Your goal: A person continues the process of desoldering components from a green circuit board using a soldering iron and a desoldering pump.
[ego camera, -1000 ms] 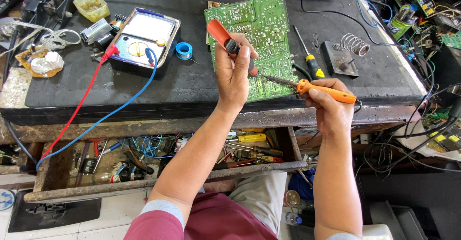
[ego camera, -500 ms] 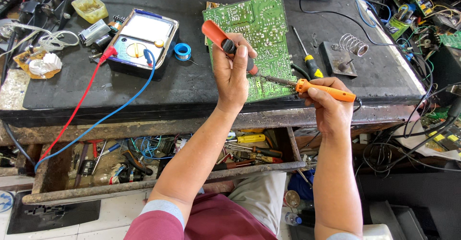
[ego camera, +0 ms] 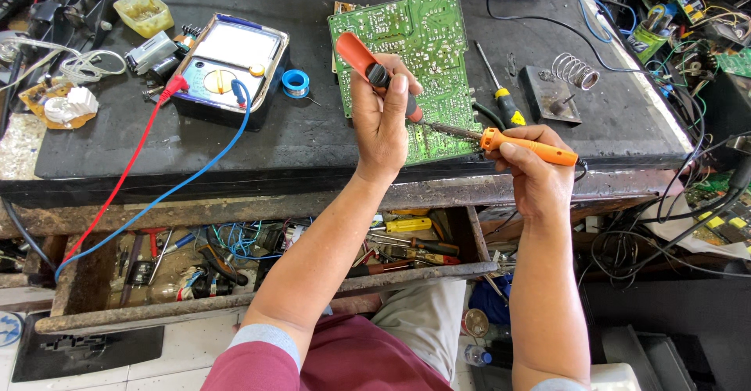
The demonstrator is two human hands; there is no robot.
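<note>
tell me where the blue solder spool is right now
In the head view, the blue solder spool lies on the black mat, between the multimeter on its left and the green circuit board.

Head camera looks steeply down, close over the workbench [ego camera: 313, 148].

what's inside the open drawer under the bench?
The open drawer holds a jumble: a yellow-handled screwdriver, pliers, loose blue wire and other tools. The left arm covers its middle; the back lies hidden under the bench top.
</note>
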